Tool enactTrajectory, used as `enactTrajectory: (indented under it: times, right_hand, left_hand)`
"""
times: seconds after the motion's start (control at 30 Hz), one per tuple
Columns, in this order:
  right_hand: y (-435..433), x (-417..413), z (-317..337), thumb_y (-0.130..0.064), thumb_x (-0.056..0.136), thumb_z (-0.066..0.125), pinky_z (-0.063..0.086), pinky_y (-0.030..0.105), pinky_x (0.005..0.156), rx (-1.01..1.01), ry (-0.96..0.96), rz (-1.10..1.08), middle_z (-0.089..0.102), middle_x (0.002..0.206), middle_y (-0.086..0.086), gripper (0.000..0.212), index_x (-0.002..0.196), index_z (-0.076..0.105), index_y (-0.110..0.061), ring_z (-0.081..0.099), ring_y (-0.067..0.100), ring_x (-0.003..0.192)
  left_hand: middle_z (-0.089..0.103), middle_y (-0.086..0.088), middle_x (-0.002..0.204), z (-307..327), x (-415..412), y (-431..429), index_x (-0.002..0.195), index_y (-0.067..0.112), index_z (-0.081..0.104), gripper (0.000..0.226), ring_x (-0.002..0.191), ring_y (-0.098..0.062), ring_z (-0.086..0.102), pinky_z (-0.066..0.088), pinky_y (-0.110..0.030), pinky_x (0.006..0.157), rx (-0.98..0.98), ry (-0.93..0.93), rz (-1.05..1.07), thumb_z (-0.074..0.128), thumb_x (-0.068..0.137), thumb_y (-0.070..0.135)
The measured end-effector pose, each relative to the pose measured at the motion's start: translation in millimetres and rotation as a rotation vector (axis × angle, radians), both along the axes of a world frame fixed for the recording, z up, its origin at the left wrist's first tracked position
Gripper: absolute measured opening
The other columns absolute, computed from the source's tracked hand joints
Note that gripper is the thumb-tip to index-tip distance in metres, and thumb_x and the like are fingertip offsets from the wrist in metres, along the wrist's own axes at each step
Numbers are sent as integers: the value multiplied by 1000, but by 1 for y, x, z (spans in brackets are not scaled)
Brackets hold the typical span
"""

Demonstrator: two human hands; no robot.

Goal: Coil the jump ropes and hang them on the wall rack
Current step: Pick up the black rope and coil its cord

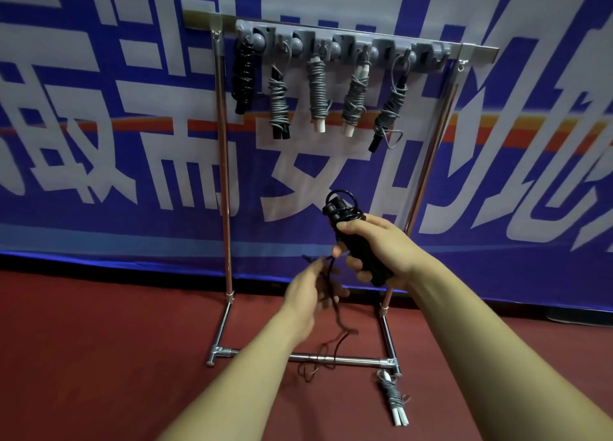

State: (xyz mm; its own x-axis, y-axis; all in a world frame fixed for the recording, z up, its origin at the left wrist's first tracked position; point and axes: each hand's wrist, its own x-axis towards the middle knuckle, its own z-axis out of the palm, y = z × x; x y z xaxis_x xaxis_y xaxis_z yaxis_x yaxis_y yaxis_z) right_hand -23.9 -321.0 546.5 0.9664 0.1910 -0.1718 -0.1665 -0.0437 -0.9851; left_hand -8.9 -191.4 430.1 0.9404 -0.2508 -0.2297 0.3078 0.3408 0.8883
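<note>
Handles [366, 260], stiff and judged the surest hold, are being clasped in the right hand [386, 250]; below it, limp, light cord [334, 309] is being trailed past the blurred left hand [306, 294], whose grip cannot be told.

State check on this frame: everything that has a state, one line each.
black jump rope: partly coiled, loose cord trailing to floor
right hand: grips its handles
left hand: blurred, fingers curled round the loose cord
rack: standing upright
hung ropes: five, coiled, on rack hooks
floor rope: coiled, lying by rack foot
</note>
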Motion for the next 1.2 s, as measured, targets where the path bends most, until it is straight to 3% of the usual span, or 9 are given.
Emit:
enactTrajectory:
  times: [0.1, 0.3, 0.43, 0.53, 0.63, 0.73, 0.83, 0.97, 1.2]
  right_hand:
    - [-5, 0, 4, -24, 98, 58, 31, 26, 47, -40, -33, -17, 65, 81, 16, 14, 105, 50, -15, 42, 20, 52]
    - [-13, -1, 18, -23, 98, 58, 29, 27, 48, -31, -82, -21, 65, 81, 16, 17, 111, 52, -14, 41, 21, 52]
    - [-12, -10, 6, -24, 98, 57, 28, 27, 49, 12, -41, -34, 64, 81, 15, 17, 111, 51, -17, 40, 20, 53]
    - [-15, -11, 4, -24, 97, 59, 28, 27, 49, -46, -4, -11, 65, 81, 16, 14, 106, 51, -17, 41, 20, 53]
    - [-17, -11, 2, -23, 97, 60, 31, 25, 47, -115, 34, 30, 66, 82, 17, 14, 101, 50, -15, 43, 21, 53]
    - [-12, -11, 3, -23, 97, 59, 30, 26, 47, -120, 44, 88, 64, 83, 18, 10, 99, 57, -14, 43, 20, 52]
    - [-8, -11, 4, -23, 97, 59, 30, 25, 47, -103, 33, 119, 62, 81, 17, 12, 99, 61, -11, 43, 19, 52]
    - [-13, -6, 10, -24, 97, 60, 31, 26, 46, -101, 22, 41, 63, 77, 14, 13, 99, 52, -14, 44, 20, 52]
    - [-34, 12, -21, -29, 91, 63, 42, 24, 56, -966, -154, -1, 65, 86, -1, 24, 114, 57, -25, 58, 11, 63]
  left_hand:
    - [71, -2, 75, -24, 6, 3, 91, 14, 65, 29, 68, -12, 65, 41, -27, 61, 243, 27, 6, 41, 106, 20]
    - [61, -3, 68, -94, -6, 32, 90, 13, 53, 27, 36, -6, 51, 35, -16, 36, 828, 112, -238, 40, 109, 28]
    - [75, -7, 90, -105, 6, 43, 88, 20, 61, 9, 72, -21, 71, 59, -28, 70, 1173, 11, -186, 68, 91, 25]
    - [69, -4, 115, -90, 10, 45, 123, 27, 62, 49, 86, -19, 67, 55, -22, 76, 1054, 0, -172, 80, 81, 9]
    - [61, -1, 129, -51, 18, 33, 149, 26, 46, 66, 78, -14, 61, 46, -13, 59, 786, -136, 29, 50, 92, -7]
    - [70, 0, 121, 7, 14, 13, 124, 16, 69, 37, 103, -7, 62, 44, -21, 92, 399, -264, 142, 46, 99, 2]
    - [65, 9, 67, 41, 1, -2, 65, 16, 56, 40, 73, -8, 59, 42, -32, 78, 418, -392, 35, 41, 100, 26]
    - [56, -6, 67, 42, -9, -4, 71, 19, 50, 41, 53, -17, 47, 42, -30, 57, 223, -187, -166, 36, 106, 35]
    - [67, -4, 86, 47, -12, 12, 74, 23, 46, 41, 84, -31, 59, 37, -37, 68, 1374, -885, -138, 35, 104, 47]
